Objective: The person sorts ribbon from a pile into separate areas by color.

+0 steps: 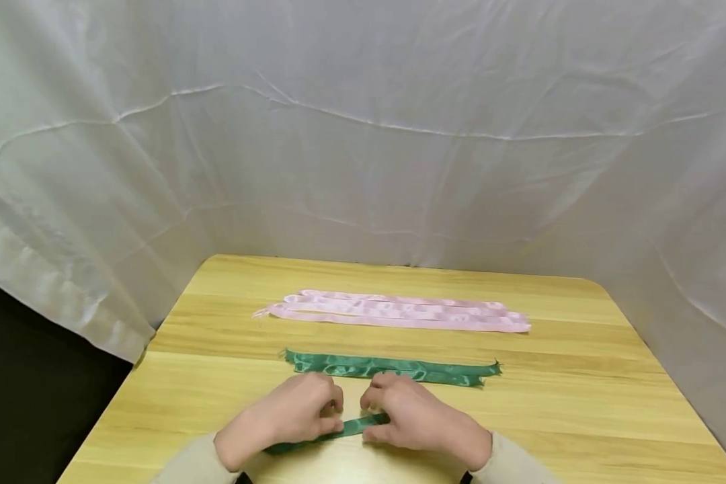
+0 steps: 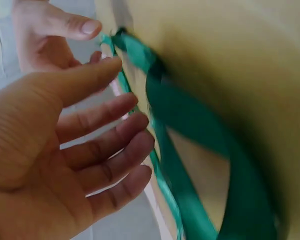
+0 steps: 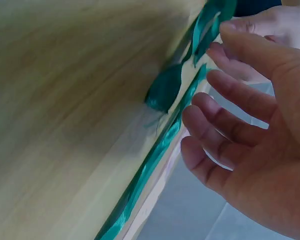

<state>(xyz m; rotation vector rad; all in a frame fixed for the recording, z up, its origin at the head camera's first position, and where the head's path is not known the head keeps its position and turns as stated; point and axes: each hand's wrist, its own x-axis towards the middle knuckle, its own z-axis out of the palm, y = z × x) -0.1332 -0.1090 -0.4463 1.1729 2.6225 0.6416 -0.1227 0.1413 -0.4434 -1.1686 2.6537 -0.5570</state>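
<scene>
A loose green satin ribbon point(image 1: 354, 426) lies on the table between the two hands, its left part running under the left hand. In the left wrist view the ribbon point(image 2: 190, 112) bends over in a loop beside the left hand point(image 2: 65, 145), whose fingers are loosely bent and do not close round it. The right hand point(image 1: 408, 413) hovers by the ribbon's right end. Its fingers look relaxed in the right wrist view, apart from the frayed ribbon end point(image 3: 165, 90). In the head view the left hand point(image 1: 299, 410) is at the ribbon's left side.
Just beyond the hands, several green ribbon strips point(image 1: 393, 369) lie side by side. Farther back are several pale pink ribbon strips point(image 1: 399, 312) with frayed ends. A wooden table point(image 1: 581, 403) carries everything, with white cloth point(image 1: 399, 168) hanging at its back and sides.
</scene>
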